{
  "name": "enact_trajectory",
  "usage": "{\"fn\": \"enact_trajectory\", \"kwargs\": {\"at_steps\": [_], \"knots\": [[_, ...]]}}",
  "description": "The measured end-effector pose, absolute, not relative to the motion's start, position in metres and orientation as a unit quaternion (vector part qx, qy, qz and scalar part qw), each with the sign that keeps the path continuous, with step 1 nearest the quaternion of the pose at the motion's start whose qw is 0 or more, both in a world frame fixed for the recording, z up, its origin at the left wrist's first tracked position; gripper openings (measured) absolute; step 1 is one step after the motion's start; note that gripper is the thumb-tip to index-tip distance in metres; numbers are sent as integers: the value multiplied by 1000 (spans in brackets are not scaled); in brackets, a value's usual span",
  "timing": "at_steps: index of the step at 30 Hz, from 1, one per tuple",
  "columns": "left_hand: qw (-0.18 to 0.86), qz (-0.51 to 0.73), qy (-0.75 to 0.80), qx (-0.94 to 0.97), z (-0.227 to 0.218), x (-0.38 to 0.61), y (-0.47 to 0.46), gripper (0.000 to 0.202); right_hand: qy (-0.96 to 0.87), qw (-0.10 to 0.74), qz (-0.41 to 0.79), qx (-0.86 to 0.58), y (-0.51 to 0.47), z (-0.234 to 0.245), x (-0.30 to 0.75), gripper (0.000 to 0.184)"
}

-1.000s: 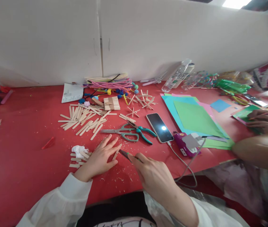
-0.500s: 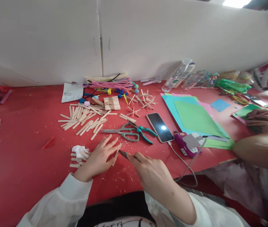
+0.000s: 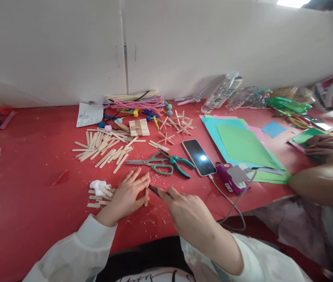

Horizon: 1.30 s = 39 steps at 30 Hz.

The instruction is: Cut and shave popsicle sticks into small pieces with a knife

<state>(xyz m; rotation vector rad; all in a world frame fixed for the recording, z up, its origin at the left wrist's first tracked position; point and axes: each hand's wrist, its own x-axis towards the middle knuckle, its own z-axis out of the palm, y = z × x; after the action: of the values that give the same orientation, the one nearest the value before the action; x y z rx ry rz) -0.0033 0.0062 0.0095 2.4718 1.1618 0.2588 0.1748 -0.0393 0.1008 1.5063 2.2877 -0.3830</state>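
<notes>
My left hand (image 3: pixel 128 194) rests low over the red table and holds a wooden craft stick (image 3: pixel 146 196) between its thumb and fingers. Much of the stick is hidden by the fingers. My right hand (image 3: pixel 187 214) is wrapped round a knife (image 3: pixel 154 190), whose dark blade meets or nearly meets the stick's right side. Small wood shavings (image 3: pixel 145 222) lie scattered around both hands. Just left of my left wrist sit several craft sticks (image 3: pixel 94 205) with a white crumpled lump (image 3: pixel 99 188) on top.
Ahead lie scissors (image 3: pixel 157 166), pliers (image 3: pixel 180 166), loose craft sticks (image 3: pixel 101 147) and a phone (image 3: pixel 200 158) with a cable. Green and blue paper sheets (image 3: pixel 242 145) lie to the right. Another person's hand (image 3: pixel 330 156) works at the far right. A plastic bottle (image 3: pixel 222 94) leans by the white partition.
My left fingers have shifted slightly on the craft stick, which now stands more in line with my body. The knife stays close to it.
</notes>
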Motion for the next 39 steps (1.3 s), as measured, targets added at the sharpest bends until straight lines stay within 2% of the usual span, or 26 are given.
{"fn": "enact_trajectory", "kwargs": {"at_steps": [13, 22, 27, 33, 39], "knots": [[143, 103, 415, 893, 2, 0, 3, 48, 805, 192, -130, 546, -40, 103, 174, 56], [131, 117, 416, 892, -2, 0, 2, 48, 816, 210, -115, 527, -39, 104, 168, 43], [128, 114, 410, 896, -1, 1, 2, 43, 839, 180, -95, 505, -30, 108, 156, 29], [151, 95, 416, 892, 3, 1, 5, 48, 862, 243, -115, 430, -8, 122, 145, 21], [172, 83, 424, 885, 2, 3, 6, 50, 868, 259, -119, 407, 3, 125, 141, 19]]}}
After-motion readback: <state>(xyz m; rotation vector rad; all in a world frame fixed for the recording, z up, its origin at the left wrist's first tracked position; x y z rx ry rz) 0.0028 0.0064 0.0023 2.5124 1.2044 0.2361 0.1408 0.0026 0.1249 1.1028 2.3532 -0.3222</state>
